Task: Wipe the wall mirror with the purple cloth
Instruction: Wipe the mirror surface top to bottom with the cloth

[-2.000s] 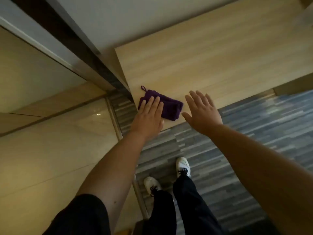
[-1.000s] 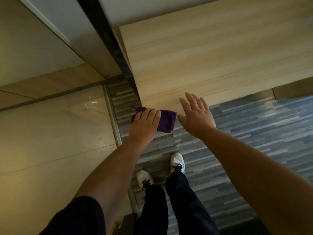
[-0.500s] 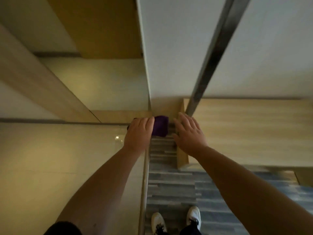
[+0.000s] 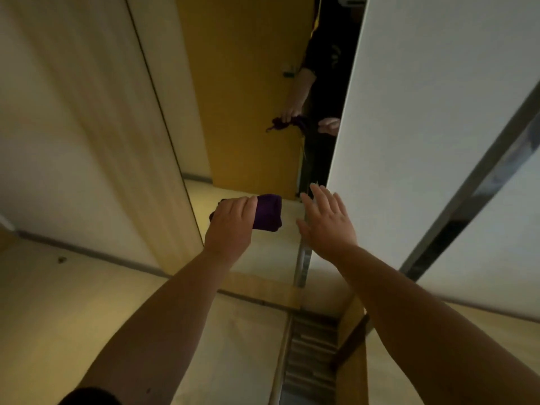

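The folded purple cloth is gripped in my left hand, raised at arm's length in front of the tall wall mirror. Whether the cloth touches the glass, I cannot tell. My right hand is held up just right of the cloth, fingers spread, palm facing away and holding nothing. The mirror shows a yellow door and the reflection of a person in dark clothes holding the cloth.
A cream wall panel borders the mirror on the left. A white panel with a dark metal strip stands on the right. Below lie a light wooden counter and striped grey carpet.
My left hand has closed on the cloth, lifted it off the wooden counter and carried it up before the mirror. My right hand rose alongside, and the view tilted upward.
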Tool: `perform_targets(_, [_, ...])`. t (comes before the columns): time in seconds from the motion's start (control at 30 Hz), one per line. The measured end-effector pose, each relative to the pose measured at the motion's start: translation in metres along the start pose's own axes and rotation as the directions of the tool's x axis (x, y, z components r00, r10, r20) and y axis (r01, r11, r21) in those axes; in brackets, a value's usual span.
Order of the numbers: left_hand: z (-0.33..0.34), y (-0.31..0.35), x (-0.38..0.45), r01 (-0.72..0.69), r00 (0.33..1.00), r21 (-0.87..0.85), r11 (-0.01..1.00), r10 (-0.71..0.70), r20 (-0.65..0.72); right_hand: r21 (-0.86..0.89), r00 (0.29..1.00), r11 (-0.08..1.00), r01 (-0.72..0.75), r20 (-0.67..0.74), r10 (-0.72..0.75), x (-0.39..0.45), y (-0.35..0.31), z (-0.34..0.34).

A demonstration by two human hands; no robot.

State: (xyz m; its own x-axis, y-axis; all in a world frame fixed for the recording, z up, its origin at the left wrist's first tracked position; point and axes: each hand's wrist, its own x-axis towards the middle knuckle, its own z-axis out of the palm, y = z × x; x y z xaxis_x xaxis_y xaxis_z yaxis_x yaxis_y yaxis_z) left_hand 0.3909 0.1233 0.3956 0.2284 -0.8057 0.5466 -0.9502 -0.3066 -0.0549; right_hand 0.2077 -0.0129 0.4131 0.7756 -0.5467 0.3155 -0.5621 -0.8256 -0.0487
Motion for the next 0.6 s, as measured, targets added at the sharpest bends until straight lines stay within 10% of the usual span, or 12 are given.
perform_targets(0.6, [-0.119,-0.137,0.249,0.0,0.895,0.22,0.976,0.098,-0.434,-0.158,0.877,0.976,0.151,-0.434,-0.206,0.267,-0.014,-0.148])
